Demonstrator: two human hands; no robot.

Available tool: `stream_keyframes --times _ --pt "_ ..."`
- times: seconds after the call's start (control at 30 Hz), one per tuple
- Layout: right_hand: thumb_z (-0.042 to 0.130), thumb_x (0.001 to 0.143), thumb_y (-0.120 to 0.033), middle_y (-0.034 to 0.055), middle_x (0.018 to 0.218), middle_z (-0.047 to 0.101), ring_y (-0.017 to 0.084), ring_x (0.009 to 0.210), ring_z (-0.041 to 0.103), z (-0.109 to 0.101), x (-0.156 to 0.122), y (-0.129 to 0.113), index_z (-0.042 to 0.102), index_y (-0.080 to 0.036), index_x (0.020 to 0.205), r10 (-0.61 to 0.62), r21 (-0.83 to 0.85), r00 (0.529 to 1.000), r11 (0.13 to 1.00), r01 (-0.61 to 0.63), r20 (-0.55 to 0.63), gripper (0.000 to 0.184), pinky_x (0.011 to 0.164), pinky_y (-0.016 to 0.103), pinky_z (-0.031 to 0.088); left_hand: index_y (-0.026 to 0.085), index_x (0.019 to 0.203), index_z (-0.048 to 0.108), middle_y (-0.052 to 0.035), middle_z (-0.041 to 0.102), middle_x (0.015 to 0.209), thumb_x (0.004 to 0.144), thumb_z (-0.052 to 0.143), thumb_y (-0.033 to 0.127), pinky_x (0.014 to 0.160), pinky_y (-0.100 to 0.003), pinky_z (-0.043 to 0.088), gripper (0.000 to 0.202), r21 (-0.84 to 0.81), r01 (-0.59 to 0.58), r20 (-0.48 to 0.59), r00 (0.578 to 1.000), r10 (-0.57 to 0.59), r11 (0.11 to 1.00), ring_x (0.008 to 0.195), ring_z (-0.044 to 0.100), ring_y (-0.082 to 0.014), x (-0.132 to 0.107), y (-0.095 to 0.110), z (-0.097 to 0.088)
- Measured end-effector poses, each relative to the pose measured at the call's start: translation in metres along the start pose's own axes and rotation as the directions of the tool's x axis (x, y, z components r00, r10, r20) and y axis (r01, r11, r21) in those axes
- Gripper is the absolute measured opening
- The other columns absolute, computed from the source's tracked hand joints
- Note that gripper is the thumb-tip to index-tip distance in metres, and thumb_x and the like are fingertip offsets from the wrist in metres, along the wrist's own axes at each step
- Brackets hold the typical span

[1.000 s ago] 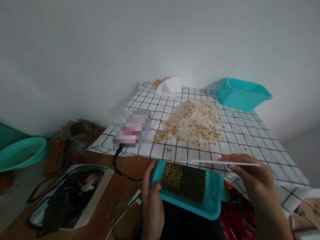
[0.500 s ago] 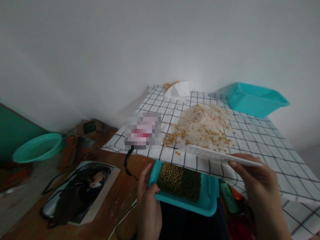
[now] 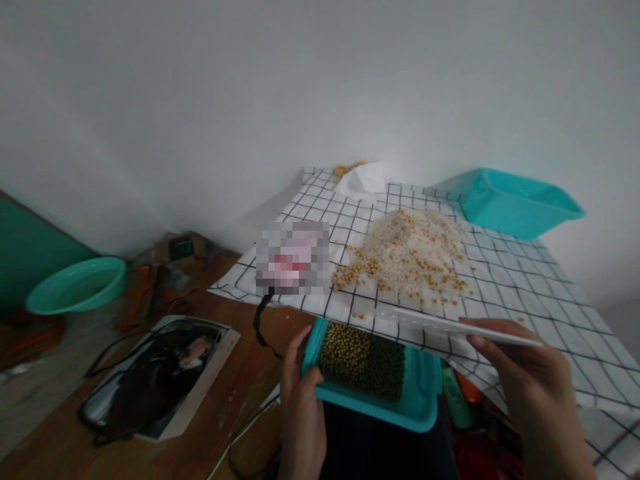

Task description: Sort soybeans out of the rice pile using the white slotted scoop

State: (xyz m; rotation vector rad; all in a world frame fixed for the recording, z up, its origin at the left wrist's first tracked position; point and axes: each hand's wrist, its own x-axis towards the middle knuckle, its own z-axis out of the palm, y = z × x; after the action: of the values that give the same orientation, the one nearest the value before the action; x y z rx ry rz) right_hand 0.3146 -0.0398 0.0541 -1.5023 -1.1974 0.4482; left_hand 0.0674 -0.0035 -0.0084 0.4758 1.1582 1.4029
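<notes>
My left hand [image 3: 303, 393] grips the left rim of a teal plastic tray [image 3: 423, 387] just below the table edge. Inside the tray, yellow soybeans [image 3: 345, 350] lie beside dark green beans [image 3: 384, 367], and its right end shows bare plastic. In my right hand [image 3: 530, 367] is a thin white perforated plate [image 3: 440, 325], pinched at its right end and seen almost edge-on. The plate is over the cloth's front edge, above the tray. Beyond it, a pale pile of rice-like grains [image 3: 407, 247] mixed with yellow soybeans spreads over the cloth.
A white checked cloth [image 3: 530, 287] covers the table. On it are a teal bin [image 3: 510, 207], crumpled white paper [image 3: 363, 179] and a blurred-out pink item [image 3: 295, 257] with a black strap. At left, a black bag [image 3: 150, 380] and a green basin [image 3: 75, 287].
The white plate has dipped slightly and turned flatter, so less of its face shows. My left hand keeps its hold on the tray. The whole view has shifted a little.
</notes>
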Motion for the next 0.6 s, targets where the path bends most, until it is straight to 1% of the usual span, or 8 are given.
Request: stream_keyframes --times 0.13,0.27,0.37,0.4,0.47,0.53,0.6 --pt "0.077 0.084 -0.032 0.0028 0.094 0.081 0.023 0.088 0.076 -0.002 -0.002 -0.003 0.083 -0.031 0.091 -0.023 -0.013 1.000 1.000 0.023 0.020 0.009 0.077 0.029 0.062 0.028 0.116 0.072 -0.0015 0.078 0.121 0.063 0.059 0.007 0.098 -0.039 0.051 0.059 -0.002 -0.011 -0.022 1.000 0.011 1.000 0.116 0.067 -0.0279 0.003 -0.001 0.000" --pt "0.075 0.085 -0.034 0.0022 0.095 0.082 0.025 0.091 0.077 -0.012 -0.002 -0.006 0.083 -0.033 0.090 -0.047 -0.061 0.995 0.997 0.053 0.088 0.010 0.078 0.031 0.063 0.027 0.117 0.072 -0.0018 0.077 0.122 0.062 0.059 0.008 0.093 -0.037 0.053 0.059 0.013 0.002 -0.026 1.000 -0.002 1.000 0.115 0.068 -0.0282 0.005 -0.001 -0.002" --pt "0.074 0.086 -0.033 0.0015 0.099 0.081 0.025 0.094 0.077 -0.012 -0.002 -0.008 0.083 -0.034 0.092 -0.053 -0.069 0.996 0.996 0.058 0.073 0.011 0.079 0.031 0.063 0.027 0.118 0.072 -0.0025 0.078 0.122 0.061 0.059 0.009 0.090 -0.037 0.055 0.061 0.027 0.012 -0.027 1.000 -0.011 1.000 0.113 0.069 -0.0288 0.005 0.000 -0.002" --pt "0.074 0.086 -0.032 0.0011 0.099 0.081 0.025 0.093 0.077 -0.008 -0.002 -0.009 0.083 -0.034 0.092 -0.059 -0.066 0.997 0.996 0.063 0.055 0.011 0.079 0.031 0.063 0.027 0.117 0.072 -0.0025 0.078 0.121 0.061 0.060 0.009 0.090 -0.037 0.055 0.060 0.025 0.017 -0.029 0.999 -0.016 1.000 0.112 0.069 -0.0286 0.005 0.000 -0.003" --pt "0.075 0.085 -0.030 0.0005 0.097 0.082 0.024 0.090 0.078 0.007 -0.003 -0.012 0.083 -0.034 0.091 -0.079 -0.041 0.997 0.996 0.080 0.021 0.011 0.079 0.031 0.063 0.028 0.116 0.072 -0.0020 0.078 0.120 0.061 0.061 0.008 0.091 -0.037 0.055 0.060 0.016 0.027 -0.029 0.999 -0.026 1.000 0.110 0.070 -0.0280 0.005 0.000 -0.002" --pt "0.075 0.085 -0.028 -0.0003 0.093 0.082 0.023 0.087 0.078 0.029 -0.005 -0.016 0.082 -0.034 0.090 -0.102 0.015 0.995 0.995 0.102 -0.014 0.011 0.078 0.032 0.064 0.029 0.117 0.072 -0.0011 0.078 0.119 0.062 0.061 0.009 0.094 -0.037 0.053 0.059 0.004 0.034 -0.032 0.999 -0.034 0.999 0.111 0.069 -0.0273 0.004 0.000 -0.002" --pt "0.072 0.087 -0.025 -0.0003 0.093 0.082 0.023 0.086 0.078 0.054 -0.010 -0.022 0.082 -0.033 0.092 -0.085 0.056 0.996 0.995 0.087 -0.041 0.013 0.077 0.032 0.064 0.030 0.119 0.071 -0.0001 0.078 0.120 0.065 0.061 0.009 0.098 -0.038 0.051 0.059 -0.003 0.042 -0.026 0.999 -0.042 0.999 0.115 0.068 -0.0269 0.003 -0.001 -0.002"
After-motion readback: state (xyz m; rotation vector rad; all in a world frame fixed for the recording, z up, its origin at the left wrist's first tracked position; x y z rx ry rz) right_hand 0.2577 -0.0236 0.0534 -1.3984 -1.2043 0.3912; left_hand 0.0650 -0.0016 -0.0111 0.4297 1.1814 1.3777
